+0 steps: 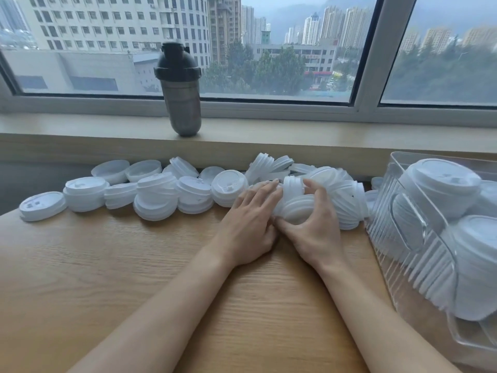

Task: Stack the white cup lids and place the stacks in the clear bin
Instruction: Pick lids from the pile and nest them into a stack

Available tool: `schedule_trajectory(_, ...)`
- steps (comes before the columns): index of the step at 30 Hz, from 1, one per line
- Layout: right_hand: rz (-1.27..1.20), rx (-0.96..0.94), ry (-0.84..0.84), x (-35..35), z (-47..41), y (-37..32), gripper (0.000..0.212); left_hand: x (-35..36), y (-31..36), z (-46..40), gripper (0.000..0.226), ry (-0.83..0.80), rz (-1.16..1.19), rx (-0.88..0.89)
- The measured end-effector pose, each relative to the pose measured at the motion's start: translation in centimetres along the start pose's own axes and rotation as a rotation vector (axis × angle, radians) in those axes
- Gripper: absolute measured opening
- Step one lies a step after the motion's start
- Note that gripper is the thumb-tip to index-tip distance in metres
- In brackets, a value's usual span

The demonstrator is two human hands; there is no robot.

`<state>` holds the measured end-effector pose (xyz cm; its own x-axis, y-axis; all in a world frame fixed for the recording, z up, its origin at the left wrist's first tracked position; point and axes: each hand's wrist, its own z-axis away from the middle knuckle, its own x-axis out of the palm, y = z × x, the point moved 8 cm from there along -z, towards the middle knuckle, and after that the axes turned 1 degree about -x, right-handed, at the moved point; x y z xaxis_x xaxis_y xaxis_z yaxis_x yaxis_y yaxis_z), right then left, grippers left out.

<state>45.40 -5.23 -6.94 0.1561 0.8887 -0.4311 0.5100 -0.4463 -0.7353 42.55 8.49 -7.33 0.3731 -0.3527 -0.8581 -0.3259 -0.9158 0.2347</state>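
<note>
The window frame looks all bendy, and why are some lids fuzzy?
In the head view, the wide-angle lens bows the window frame; the white lids by the right hand look smeared, probably from motion; the clear bin glints with soft glare; daylight is dull and grey, so shadows are faint.

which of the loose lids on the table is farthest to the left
The single lid lying flat at the row's far left end, apart from the piled lids beside it.

White lids [158, 195], ribbed clear bin [411, 246], light wood-grain table [134, 265], dark grey shaker bottle [179, 90].
</note>
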Motion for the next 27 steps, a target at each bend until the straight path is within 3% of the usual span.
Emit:
schedule_trajectory(10, -0.078, 0.010, -0.038, -3.1, 7.1, -3.3, 0.082, -2.6, 5.2, 6.9, 0.074, 0.018, 0.136, 0.021)
schedule_trajectory(18, -0.100, 0.080, -0.142, -7.1, 14.7, -5.6, 0.093, -4.8, 8.9, 14.4, 0.027, -0.050, 0.176, -0.114)
schedule_trajectory(24, 0.032, 0.030, -0.205, -9.9, 19.0, -7.0, 0.084, -6.4, 11.4, 18.4, 0.043, -0.059, 0.190, -0.184)
schedule_trajectory(27, 0.053, 0.005, -0.225, -10.8, 20.3, -7.7, 0.096, -7.2, 12.7, 19.6, 0.053, -0.047, 0.220, -0.199)
